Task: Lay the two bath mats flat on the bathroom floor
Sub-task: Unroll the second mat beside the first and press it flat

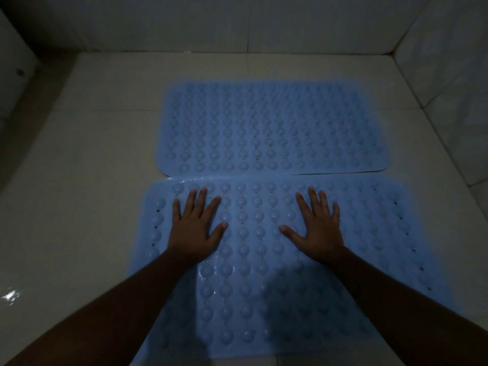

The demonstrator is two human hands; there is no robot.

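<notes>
Two blue rubber bath mats with rows of round bumps lie on the pale tiled floor. The far mat [272, 128] lies flat, its near edge meeting the near mat's far edge. The near mat [264, 273] spreads flat under my arms. My left hand [195, 228] presses palm-down on its left part, fingers spread. My right hand [317, 225] presses palm-down on its right part, fingers spread as well. Neither hand grips anything.
Tiled walls close the floor at the back [237, 27] and on the right [449, 62]. A dark vertical edge stands at the left [18, 72]. A wet glint shows on the floor tiles at the lower left [10, 297]. The light is dim.
</notes>
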